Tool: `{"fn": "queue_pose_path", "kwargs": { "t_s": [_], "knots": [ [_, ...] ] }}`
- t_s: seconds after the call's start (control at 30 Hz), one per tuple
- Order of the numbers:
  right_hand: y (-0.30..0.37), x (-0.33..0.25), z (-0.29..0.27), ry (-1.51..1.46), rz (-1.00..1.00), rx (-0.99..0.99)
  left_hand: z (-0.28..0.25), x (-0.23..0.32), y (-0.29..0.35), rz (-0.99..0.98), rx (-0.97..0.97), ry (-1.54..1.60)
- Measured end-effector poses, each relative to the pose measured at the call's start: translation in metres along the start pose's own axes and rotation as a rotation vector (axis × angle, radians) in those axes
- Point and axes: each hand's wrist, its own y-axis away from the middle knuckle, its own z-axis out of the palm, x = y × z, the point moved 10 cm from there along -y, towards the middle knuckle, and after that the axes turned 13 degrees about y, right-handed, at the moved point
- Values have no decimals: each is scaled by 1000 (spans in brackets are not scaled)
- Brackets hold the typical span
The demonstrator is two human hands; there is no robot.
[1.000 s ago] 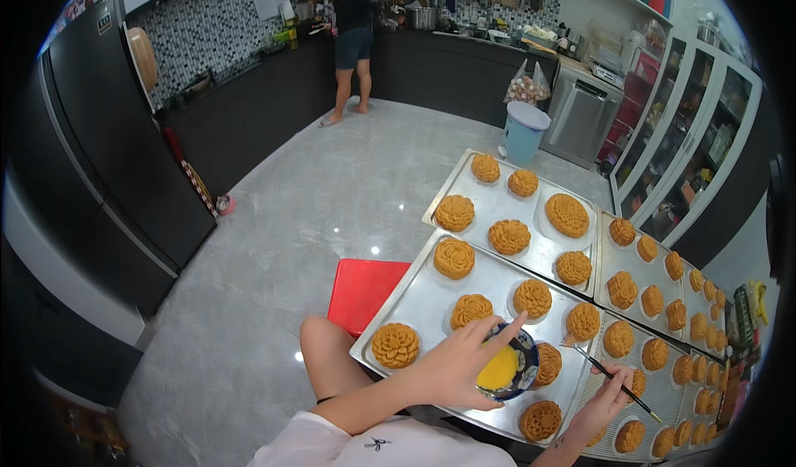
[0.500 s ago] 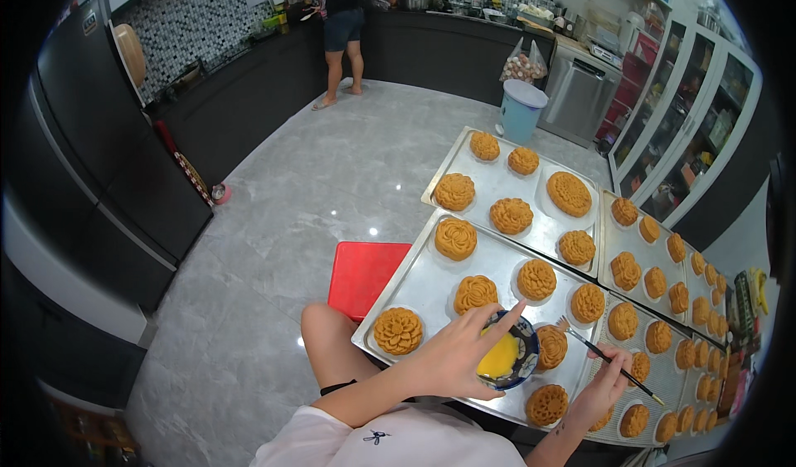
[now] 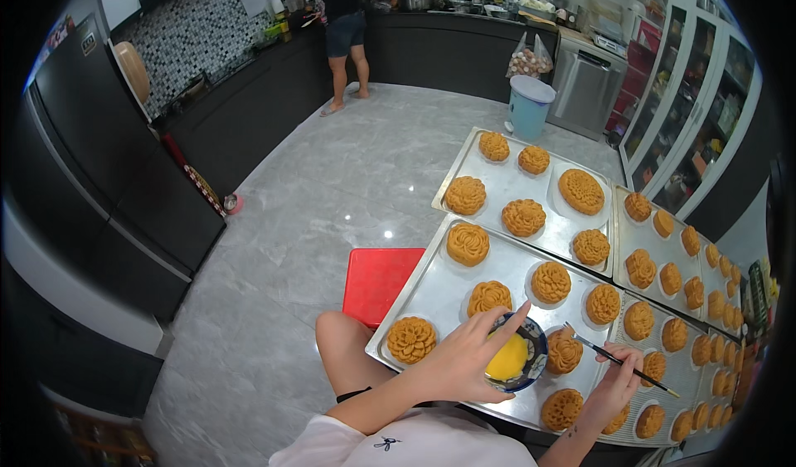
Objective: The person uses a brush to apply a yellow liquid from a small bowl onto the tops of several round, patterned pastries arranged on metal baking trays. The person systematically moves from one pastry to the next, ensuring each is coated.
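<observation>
My left hand [image 3: 461,357] grips a small blue patterned bowl [image 3: 536,352] by its rim, tilted so the yellow beaten egg [image 3: 507,359] inside shows. In my right hand [image 3: 615,384] is a thin brush [image 3: 609,355] with a dark handle, held pinched between the fingers. Its bristles are at the upper edge of a round mooncake [image 3: 565,353] just right of the bowl; whether they touch it I cannot tell. That mooncake sits on a metal baking tray [image 3: 431,301] with several others, such as a flower-patterned mooncake [image 3: 411,339] at the near left corner.
Another tray [image 3: 547,201] of mooncakes adjoins on the far side, and more trays lie to the right. A red stool [image 3: 377,280] stands left of the near tray. Farther off are a lidded blue bin [image 3: 531,110], a glass-door cabinet [image 3: 692,110] and a person [image 3: 345,36] at the counter.
The whole view has shifted slightly, so the trays and both hands appear a little farther right and lower. My grips on the bowl and brush look the same.
</observation>
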Motion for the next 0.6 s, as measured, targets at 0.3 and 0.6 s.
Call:
{"fn": "queue_pose_path", "kwargs": {
  "t_s": [0.3,0.6],
  "knots": [
    [-1,-48,18,63,-252,-145,-8,5,-19,36,56,-87],
    [-2,-75,63,429,-426,-423,1,2,-24,61,53,-126]
  ]
}}
